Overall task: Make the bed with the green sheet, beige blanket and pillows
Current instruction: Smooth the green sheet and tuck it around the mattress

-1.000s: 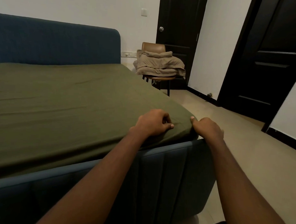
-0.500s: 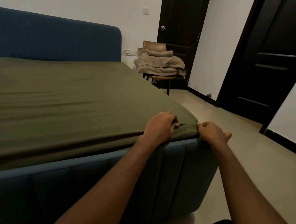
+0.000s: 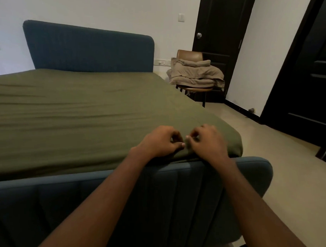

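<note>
The green sheet (image 3: pixel 81 109) covers the whole mattress of a blue upholstered bed, with light wrinkles across it. Near the foot-end right corner, my left hand (image 3: pixel 158 141) and my right hand (image 3: pixel 207 141) sit side by side on the sheet, fingers curled and pinching the fabric at the mattress edge. The beige blanket (image 3: pixel 196 73) lies folded in a pile on a brown chair beside the bed's head. No pillows are visible.
The blue footboard (image 3: pixel 100 200) runs below my forearms. A blue headboard (image 3: pixel 89 48) stands against the white wall. The brown chair (image 3: pixel 190 55) stands before a dark door (image 3: pixel 218 42); another dark door (image 3: pixel 308 78) is at right. Beige floor (image 3: pixel 279 164) lies right of the bed.
My right hand has moved from the mattress corner's side onto the top of the sheet, close beside my left hand. The camera view has risen and shifted.
</note>
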